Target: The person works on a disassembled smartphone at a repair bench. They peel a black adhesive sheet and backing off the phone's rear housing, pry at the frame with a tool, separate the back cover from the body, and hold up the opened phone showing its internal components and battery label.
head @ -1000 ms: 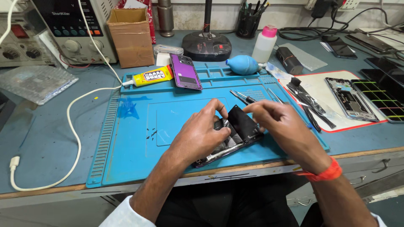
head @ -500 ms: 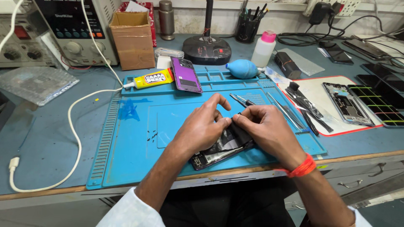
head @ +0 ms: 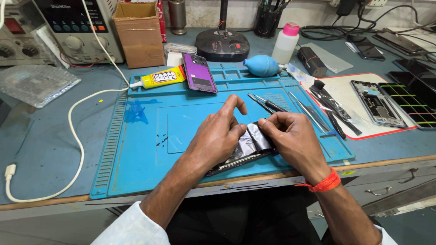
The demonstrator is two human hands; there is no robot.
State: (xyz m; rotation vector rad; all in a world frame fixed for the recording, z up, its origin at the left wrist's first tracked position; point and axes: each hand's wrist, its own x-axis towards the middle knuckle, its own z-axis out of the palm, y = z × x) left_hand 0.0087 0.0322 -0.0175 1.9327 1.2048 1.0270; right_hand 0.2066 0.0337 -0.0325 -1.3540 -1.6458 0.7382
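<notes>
Both hands — left (head: 218, 136), right (head: 290, 138) — pinch the silvery phone part (head: 250, 141) between them.

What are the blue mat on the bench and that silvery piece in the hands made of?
The blue mat looks like soft rubber or silicone: matte, with moulded ridges and trays. The silvery piece, pinched between the left hand and right hand, appears to be thin metallic foil or film, shiny and creased; which one, I cannot tell.
</notes>
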